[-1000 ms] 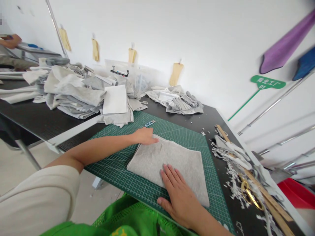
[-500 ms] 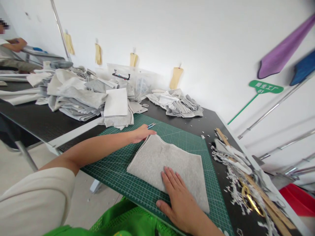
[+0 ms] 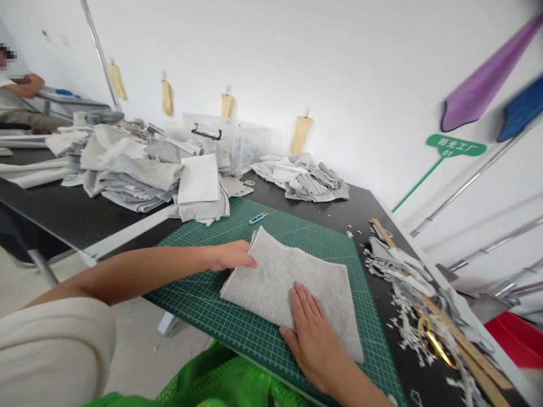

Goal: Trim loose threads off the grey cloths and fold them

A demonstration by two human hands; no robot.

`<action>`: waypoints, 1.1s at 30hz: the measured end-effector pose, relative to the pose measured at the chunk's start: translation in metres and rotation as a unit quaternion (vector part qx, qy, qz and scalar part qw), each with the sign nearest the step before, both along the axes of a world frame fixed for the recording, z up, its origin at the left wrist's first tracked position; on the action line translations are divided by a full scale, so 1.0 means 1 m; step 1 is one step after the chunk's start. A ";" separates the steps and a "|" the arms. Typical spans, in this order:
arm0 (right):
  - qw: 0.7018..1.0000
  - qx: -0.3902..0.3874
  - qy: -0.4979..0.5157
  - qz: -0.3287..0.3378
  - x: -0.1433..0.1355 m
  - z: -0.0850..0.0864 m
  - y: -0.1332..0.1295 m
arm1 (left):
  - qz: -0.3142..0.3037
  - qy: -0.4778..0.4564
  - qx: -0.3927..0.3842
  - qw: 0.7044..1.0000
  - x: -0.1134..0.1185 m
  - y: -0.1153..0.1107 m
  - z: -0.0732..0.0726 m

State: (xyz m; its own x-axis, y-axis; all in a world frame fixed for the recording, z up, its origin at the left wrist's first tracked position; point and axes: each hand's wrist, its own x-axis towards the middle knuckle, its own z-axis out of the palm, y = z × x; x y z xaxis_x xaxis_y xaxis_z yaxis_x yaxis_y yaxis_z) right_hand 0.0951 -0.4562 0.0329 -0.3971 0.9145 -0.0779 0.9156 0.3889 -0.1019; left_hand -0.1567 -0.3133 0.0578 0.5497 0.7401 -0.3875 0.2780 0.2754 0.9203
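Holding the left edge of the cloth [image 3: 271,277] with the left hand [image 3: 233,254], with the thumb on top and the fingers hidden at or under the edge. Pressing down on the near part of the same cloth with the right hand [image 3: 313,333], opened flat, with the fingers close together and the thumb spread to the side. Lying mostly flat in layers on the green mat [image 3: 203,305], but raised at the left, by the left hand. Just beyond the left hand and the cloth's far left corner, on the mat, touching neither: blue snips [image 3: 257,219].

Beneath the mat, the black bench [image 3: 365,215]. Past the mat's far left corner, a big pile [image 3: 127,164] of grey and white fabric, with a white sheet [image 3: 198,178] at its right end. Behind that, a clear bin [image 3: 250,133]; to the right of the bin, a smaller heap [image 3: 314,178]. Along the right of the mat, white scraps [image 3: 405,322], gold scissors [image 3: 436,342] and wooden strips [image 3: 479,356]. Against the wall, four yellow gloves [image 3: 301,134]; farther right, a green sign [image 3: 457,145] below purple fabric [image 3: 487,79]. At lower right, a red tub [image 3: 515,339]. At far left, in part, a seated person [image 3: 25,85].
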 end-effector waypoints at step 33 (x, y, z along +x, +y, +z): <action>0.993 -0.002 0.018 0.114 0.002 0.015 -0.011 | -0.078 0.040 0.287 0.954 0.096 0.011 0.117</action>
State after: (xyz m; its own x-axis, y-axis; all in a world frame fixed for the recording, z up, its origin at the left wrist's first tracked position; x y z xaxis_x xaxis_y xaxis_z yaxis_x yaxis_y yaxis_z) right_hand 0.0975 -0.4672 0.0483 -0.5960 0.8005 -0.0633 0.7997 0.5848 -0.1358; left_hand -0.0603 -0.3026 0.1752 0.6557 0.7549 0.0109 0.3509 -0.3175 0.8810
